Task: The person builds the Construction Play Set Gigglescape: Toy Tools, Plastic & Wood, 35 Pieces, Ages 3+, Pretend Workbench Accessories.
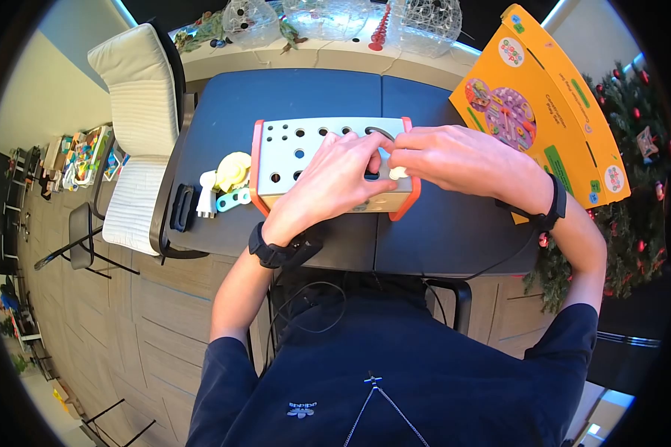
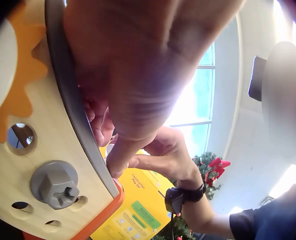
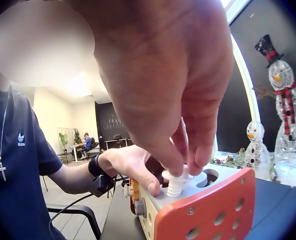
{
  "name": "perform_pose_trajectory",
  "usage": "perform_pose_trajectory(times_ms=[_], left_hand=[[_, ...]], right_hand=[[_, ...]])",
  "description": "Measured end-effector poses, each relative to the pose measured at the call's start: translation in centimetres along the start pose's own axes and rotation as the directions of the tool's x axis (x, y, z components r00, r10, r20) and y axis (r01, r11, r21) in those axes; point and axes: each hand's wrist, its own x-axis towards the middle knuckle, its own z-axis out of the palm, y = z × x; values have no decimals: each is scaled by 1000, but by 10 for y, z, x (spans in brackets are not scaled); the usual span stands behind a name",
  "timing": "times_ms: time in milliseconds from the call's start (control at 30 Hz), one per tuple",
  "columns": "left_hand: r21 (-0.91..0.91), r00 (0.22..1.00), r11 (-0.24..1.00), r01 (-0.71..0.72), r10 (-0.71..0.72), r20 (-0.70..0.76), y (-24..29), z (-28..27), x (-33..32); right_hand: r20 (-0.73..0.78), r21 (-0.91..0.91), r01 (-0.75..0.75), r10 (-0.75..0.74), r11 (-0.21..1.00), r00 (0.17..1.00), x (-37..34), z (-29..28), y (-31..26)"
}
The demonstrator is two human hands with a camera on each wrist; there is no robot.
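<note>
A toy workbench box with a grey perforated top point(image 1: 276, 153), red-orange end panels point(image 3: 208, 210) and a pale wooden side point(image 2: 88, 170) stands on the dark table. At its right end the right hand point(image 1: 458, 160) pinches the head of a white threaded screw point(image 3: 175, 186), whose thread stands partly above the grey top. The left hand point(image 1: 328, 179) rests over the top, its thumb beside the screw in the right wrist view. A grey hex bolt point(image 2: 55, 185) sits in the wooden side near an orange gear point(image 2: 23, 75).
Left of the box on the table point(image 1: 224, 97) lie cream pieces point(image 1: 233, 171), a teal strip point(image 1: 233, 200) and a black object point(image 1: 183, 207). A yellow carton point(image 1: 552, 112) stands at the right, beside a decorated tree point(image 1: 634, 223). A white cushioned chair point(image 1: 138, 186) is at the left.
</note>
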Motion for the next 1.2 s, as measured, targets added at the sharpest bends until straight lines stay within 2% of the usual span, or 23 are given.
perform_pose_trajectory(times_ms=[200,300,400,567,600,700,800,900,1000,1100,1133,1200], left_hand=[[1,999,1000,16,-16,32,-1,0,0],[48,999,998,39,-40,21,2,1,0],[81,998,994,68,-67,-16,7,3,1],[68,995,996,55,-49,-88,4,10,3],[60,997,997,57,-54,-53,4,9,3],[36,995,997,73,-76,61,3,-1,5],[-9,985,995,97,-94,144,1,-7,6],[-39,986,997,70,-64,151,-1,-8,4],[16,989,999,31,-33,141,-3,-6,3],[57,998,998,5,-9,60,2,-1,1],[56,1000,998,-1,1,5,5,2,-1],[61,999,998,2,1,-54,7,6,-1]], right_hand=[[-76,18,-6,7,1000,997,-2,12,7],[-154,-83,21,-34,996,988,4,23,15],[-73,-176,-113,101,978,992,15,23,10],[23,-339,-100,114,936,993,22,24,4],[51,-374,-95,123,922,991,22,23,4],[16,-321,-113,125,940,992,12,19,9],[-147,-152,-26,3,988,989,3,15,4],[-19,-254,-65,62,965,998,-1,17,-5],[-143,-291,-42,0,956,990,0,34,1],[-164,-321,-87,35,943,986,8,42,6],[-14,-357,-122,126,926,992,11,40,3],[276,-443,-169,313,880,909,24,21,-13]])
